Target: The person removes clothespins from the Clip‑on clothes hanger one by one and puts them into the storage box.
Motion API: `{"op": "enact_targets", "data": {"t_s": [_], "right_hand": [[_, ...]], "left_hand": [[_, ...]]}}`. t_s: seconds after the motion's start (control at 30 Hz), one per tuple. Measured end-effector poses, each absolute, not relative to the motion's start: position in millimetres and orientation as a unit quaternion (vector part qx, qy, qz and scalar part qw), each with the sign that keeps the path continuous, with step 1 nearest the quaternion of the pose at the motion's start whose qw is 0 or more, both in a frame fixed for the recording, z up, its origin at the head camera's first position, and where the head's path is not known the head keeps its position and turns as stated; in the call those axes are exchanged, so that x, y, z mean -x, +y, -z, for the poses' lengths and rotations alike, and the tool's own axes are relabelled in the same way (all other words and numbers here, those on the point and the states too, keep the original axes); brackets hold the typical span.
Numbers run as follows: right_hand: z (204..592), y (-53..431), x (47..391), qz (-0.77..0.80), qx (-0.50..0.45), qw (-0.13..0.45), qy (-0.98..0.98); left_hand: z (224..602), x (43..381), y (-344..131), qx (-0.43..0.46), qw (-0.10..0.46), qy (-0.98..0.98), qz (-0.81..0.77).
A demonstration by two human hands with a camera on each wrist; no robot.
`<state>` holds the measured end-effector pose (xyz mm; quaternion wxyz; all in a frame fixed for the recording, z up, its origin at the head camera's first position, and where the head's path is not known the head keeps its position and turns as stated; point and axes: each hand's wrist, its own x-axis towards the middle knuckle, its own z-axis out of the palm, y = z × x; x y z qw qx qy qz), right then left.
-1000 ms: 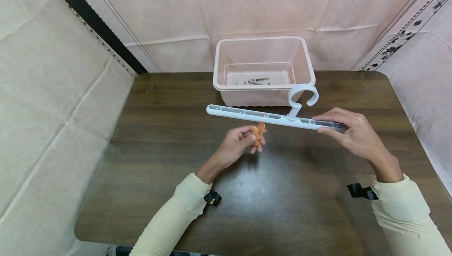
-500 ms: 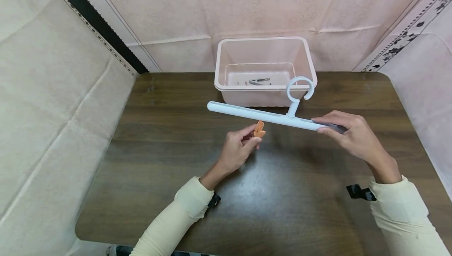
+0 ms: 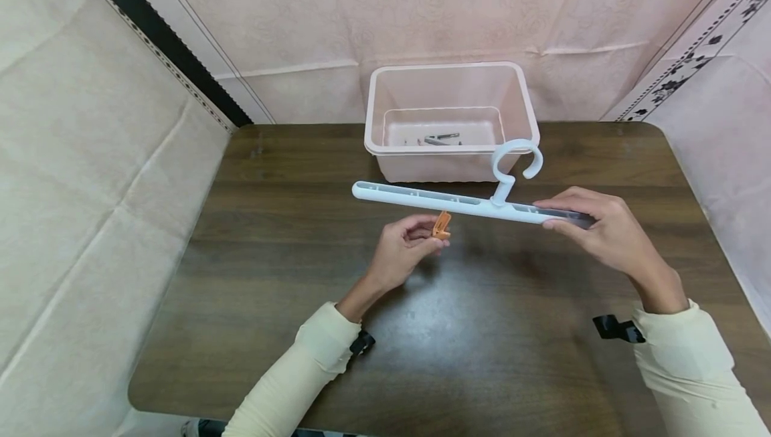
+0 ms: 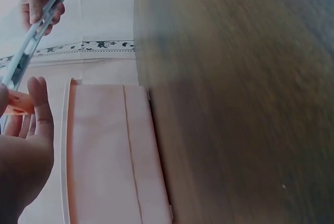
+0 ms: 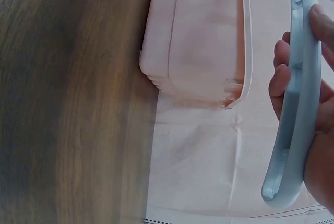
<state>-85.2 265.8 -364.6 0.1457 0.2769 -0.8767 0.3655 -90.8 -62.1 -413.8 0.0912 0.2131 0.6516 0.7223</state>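
My left hand (image 3: 402, 249) pinches a small orange clothespin (image 3: 442, 224) between fingers and thumb, its two legs spread in a V. The clothespin sits just below the bar of a light blue plastic hanger (image 3: 421, 197). At the bar's right end my right hand (image 3: 602, 226) grips the hanger, thumb on the near side and fingers behind. The hanger's hook points up and away, overlapping the bin's front corner in the head view. In the right wrist view the hollow underside of the hanger (image 5: 297, 104) shows, with fingers wrapped behind it.
A pale pink plastic bin (image 3: 436, 166) stands at the back of the brown wooden table (image 3: 271, 303). Several small metal pieces (image 3: 442, 138) lie on its floor. Light patterned cloth (image 3: 452, 15) hangs behind the table and on both sides.
The hanger rolled, its hook rising and then lowering again, and its hollow channel shows once more. The clothespin has turned in my left hand. My right hand keeps its grip.
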Motion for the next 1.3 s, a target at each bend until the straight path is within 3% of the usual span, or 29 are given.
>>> {"op": "enact_targets", "data": {"t_s": [0.23, 0.57, 0.8, 1.3], "right_hand": [[361, 265, 84, -0.374, -0.273, 0.147, -0.874], [363, 265, 86, -0.365, -0.267, 0.16, -0.877], [364, 264, 87, -0.366, -0.266, 0.155, -0.878], [366, 263, 87, -0.365, -0.27, 0.161, -0.876]], "left_hand": [[415, 93, -67, -0.205, 0.109, 0.654, -0.72], [415, 90, -72, -0.204, 0.09, 0.691, -0.687], [412, 87, -76, -0.243, 0.098, 0.71, -0.654], [379, 79, -74, -0.352, 0.041, 0.684, -0.638]]}}
